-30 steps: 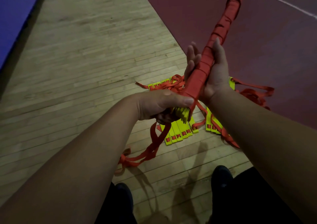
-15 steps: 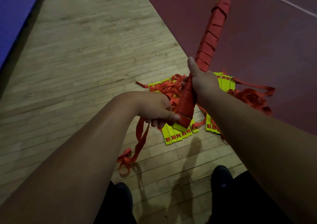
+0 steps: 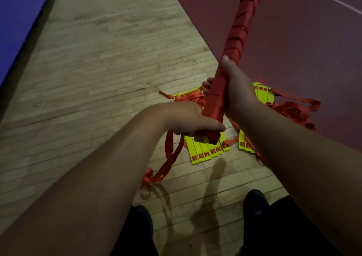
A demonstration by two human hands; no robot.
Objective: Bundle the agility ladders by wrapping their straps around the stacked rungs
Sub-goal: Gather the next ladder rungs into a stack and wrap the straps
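Left grip [image 3: 188, 118] clamped on bundle [image 3: 238, 30] end, right grip [image 3: 237, 87] clamped mid-bundle; strap [image 3: 170, 157] dangling.

No text, label, brand or number can be read anywhere in view.

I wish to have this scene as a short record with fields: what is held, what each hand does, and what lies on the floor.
held item: wrapped bundle, red strap wound around stacked rungs, tilted up and away
right hand: grips the bundle's middle
left hand: grips the near end, where a yellow rung end shows
loose strap: hangs down below the left hand
on floor: yellow rungs with tangled red straps
ground: wooden floor, red mat
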